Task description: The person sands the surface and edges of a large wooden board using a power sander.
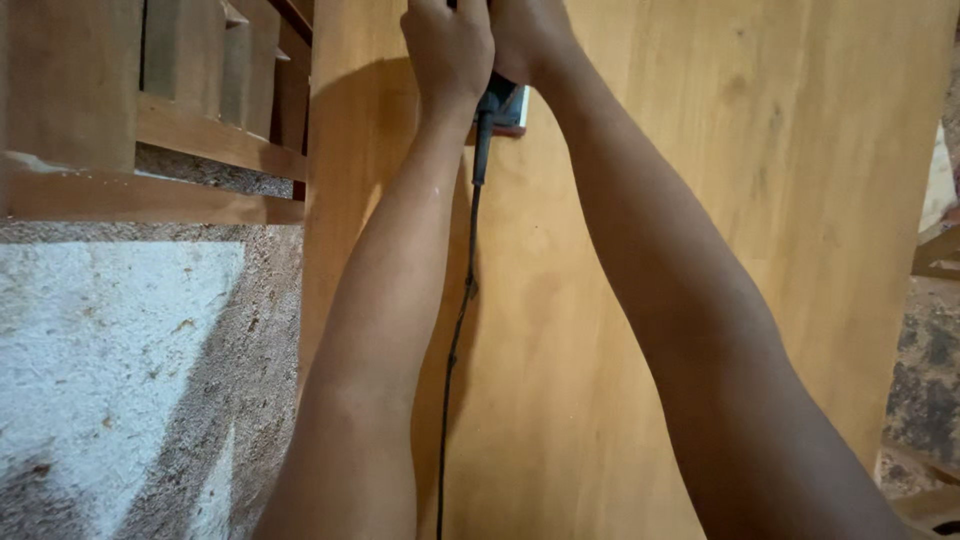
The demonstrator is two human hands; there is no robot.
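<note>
Wooden panel (700,250), smooth and honey-coloured, under a sander (503,108) held far out by 2 hands.

From the left: a slatted timber frame (200,140) over a dusty floor (120,370), then left hand (447,45) and right hand (525,35) clamped together on the tool, black cord (455,330) trailing. Even, flat pressure along the grain seems wise.

The board (720,200) is warm honey-yellow with faint, pale grain streaks. The tool (500,105) is black with a light bluish-grey base, and its cord (455,340) is black. The floor (110,380) is whitish, speckled with tan sawdust. The frame (200,140) is reddish-brown.
</note>
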